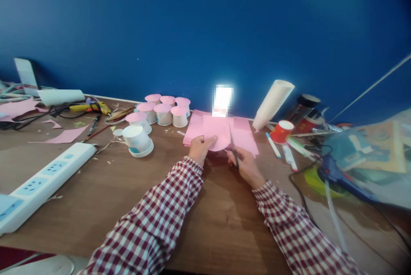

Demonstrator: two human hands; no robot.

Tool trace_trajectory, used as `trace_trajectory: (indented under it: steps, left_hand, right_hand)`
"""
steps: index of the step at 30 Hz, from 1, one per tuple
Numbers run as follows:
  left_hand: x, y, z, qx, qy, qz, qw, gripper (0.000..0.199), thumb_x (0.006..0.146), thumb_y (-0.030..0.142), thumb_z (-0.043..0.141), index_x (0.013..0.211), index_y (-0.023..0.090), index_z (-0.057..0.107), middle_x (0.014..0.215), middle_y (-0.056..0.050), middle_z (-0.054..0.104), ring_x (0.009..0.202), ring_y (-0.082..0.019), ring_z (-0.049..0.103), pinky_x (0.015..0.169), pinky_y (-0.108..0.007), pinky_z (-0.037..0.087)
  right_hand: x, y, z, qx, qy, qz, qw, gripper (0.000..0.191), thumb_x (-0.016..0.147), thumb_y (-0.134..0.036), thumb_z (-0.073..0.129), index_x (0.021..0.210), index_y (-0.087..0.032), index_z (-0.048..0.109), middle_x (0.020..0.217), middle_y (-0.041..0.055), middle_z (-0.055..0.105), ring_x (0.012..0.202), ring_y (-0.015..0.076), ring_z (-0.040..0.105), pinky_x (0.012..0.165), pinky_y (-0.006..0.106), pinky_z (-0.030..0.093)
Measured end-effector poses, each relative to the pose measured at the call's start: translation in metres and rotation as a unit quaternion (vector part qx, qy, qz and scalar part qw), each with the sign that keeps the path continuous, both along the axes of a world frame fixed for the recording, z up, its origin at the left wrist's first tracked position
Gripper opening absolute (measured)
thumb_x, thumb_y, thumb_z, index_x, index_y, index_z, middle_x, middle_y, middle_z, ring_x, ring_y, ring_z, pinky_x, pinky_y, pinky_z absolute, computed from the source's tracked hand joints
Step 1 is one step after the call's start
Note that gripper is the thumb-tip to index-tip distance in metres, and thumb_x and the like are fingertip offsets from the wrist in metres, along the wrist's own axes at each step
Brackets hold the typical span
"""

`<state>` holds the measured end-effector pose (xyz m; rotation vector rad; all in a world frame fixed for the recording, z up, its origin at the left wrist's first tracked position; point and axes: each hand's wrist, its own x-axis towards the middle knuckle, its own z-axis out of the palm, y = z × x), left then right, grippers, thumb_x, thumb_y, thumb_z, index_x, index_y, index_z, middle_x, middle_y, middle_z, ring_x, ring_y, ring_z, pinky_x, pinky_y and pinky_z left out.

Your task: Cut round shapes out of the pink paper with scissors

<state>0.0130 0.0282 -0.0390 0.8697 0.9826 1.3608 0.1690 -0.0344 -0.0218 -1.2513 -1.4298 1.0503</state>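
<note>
My left hand (200,148) is closed on a piece of pink paper (221,137), thumb on top. The lower edge of that piece is rounded. My right hand (245,164) holds dark-handled scissors (236,155), their blades pointing away from me at the paper's right side. Behind and beneath lies a stack of pink sheets (196,125) against the wall. To the left stand several small cups (163,116) topped with pink discs. Nearer, a white cup (136,137) sits upside down on a white round base.
A leaning stack of white cups (272,104), a red cup (281,131), markers (273,145) and a blue glue gun (343,177) are at the right. A power strip (48,183), pink scraps (66,136) and a yellow glue gun (91,107) are at the left. A bright screen (223,100) stands behind.
</note>
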Motion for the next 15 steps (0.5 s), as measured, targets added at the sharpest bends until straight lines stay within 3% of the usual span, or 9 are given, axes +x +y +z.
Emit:
trace_trajectory:
  steps: [15]
  left_hand:
    - [-0.0019,0.0018,-0.0003,0.003,-0.001,-0.004,1.000,0.030,0.054,0.035,0.081,0.063,0.010,0.067,0.057,-0.003,0.062,0.056,-0.012,0.055,0.057,-0.026,0.045]
  right_hand:
    - [0.0003,0.0000,0.0007,0.007,-0.016,0.006,1.000,0.039,0.080,-0.044,0.060,0.101,-0.011,0.066,0.058,-0.0021,0.053,0.052,0.0109,0.049,0.048,0.022,0.039]
